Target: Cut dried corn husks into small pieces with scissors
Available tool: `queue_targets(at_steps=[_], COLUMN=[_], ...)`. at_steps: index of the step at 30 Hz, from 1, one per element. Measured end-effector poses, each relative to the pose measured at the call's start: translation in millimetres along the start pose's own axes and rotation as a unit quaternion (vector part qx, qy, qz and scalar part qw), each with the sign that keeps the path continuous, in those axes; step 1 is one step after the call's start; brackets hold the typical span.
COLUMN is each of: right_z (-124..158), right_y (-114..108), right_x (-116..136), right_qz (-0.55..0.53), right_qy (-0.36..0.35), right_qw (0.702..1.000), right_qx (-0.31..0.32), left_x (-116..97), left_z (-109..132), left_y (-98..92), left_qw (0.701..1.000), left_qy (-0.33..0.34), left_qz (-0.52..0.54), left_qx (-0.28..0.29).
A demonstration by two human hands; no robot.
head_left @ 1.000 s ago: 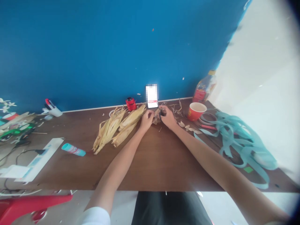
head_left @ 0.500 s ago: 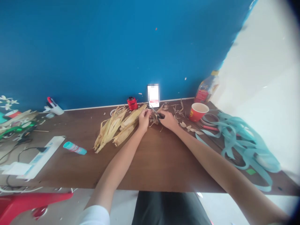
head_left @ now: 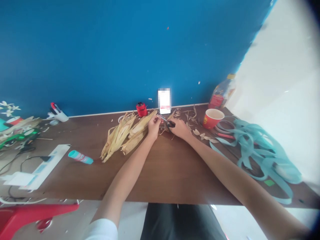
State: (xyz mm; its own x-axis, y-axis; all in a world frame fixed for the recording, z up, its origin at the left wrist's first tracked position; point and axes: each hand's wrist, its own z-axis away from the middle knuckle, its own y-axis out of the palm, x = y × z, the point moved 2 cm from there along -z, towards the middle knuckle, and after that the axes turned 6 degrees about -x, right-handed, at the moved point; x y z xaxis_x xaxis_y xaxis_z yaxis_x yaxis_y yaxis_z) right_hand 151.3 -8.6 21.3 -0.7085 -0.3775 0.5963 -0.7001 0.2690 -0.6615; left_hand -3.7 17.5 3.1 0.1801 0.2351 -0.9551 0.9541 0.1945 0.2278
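Note:
Both my arms reach out to the far middle of the brown table (head_left: 165,173). My left hand (head_left: 153,127) is closed on a small piece of dried corn husk (head_left: 163,126). My right hand (head_left: 180,128) is closed on black-handled scissors (head_left: 168,122), whose blades point left at that piece. The two hands nearly touch. A pile of dried corn husks (head_left: 126,135) lies just left of my left hand. A lit phone (head_left: 164,100) stands against the blue wall right behind the hands.
A red spool (head_left: 141,109) sits left of the phone. To the right are a red paper cup (head_left: 211,118), a bottle (head_left: 222,91), cut husk petals (head_left: 203,136) and tangled teal paper strips (head_left: 260,150). On the left lie a teal tube (head_left: 80,157), a power strip (head_left: 37,168) and a white cup of pens (head_left: 57,114).
The hands stayed at the same spot, working the husk piece; the scissors' blades now show between them. The view shifted slightly.

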Motion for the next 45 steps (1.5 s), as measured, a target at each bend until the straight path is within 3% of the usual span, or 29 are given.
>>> queue_targets(at_steps=[8,22,26,31,40,45], right_z=[1.2,0.1,-3.2,-5.2,-6.6,-6.5], right_y=[-4.0,-3.9,1.3,5.5,7.3,9.3], right_x=[-2.2,0.0,-7.1,-12.5,-18.5,-20.8], right_qz=[-0.002,-0.097,-0.238,-0.317,-0.403,-0.411], right_qy=[0.05,0.033,0.038,0.064,0.134,0.147], right_qw=[0.998,0.994,0.97,0.946,0.905,0.899], right_qx=[-0.032,-0.027,-0.033,0.002,-0.024,-0.017], left_x=[2.2,-2.1,-0.9,0.9,-0.1,-0.2], left_z=[-4.5,2.7,4.6,5.4,6.9,8.6], left_y=[-2.1,-1.1,1.3,5.1,6.4,7.4], left_qw=[0.998,0.999,0.997,0.987,0.986,0.987], left_qy=[-0.062,-0.026,-0.001,0.053,0.026,-0.013], left_qz=[0.03,-0.021,-0.058,-0.116,-0.086,-0.055], left_qx=[-0.012,0.014,0.043,0.099,0.141,0.151])
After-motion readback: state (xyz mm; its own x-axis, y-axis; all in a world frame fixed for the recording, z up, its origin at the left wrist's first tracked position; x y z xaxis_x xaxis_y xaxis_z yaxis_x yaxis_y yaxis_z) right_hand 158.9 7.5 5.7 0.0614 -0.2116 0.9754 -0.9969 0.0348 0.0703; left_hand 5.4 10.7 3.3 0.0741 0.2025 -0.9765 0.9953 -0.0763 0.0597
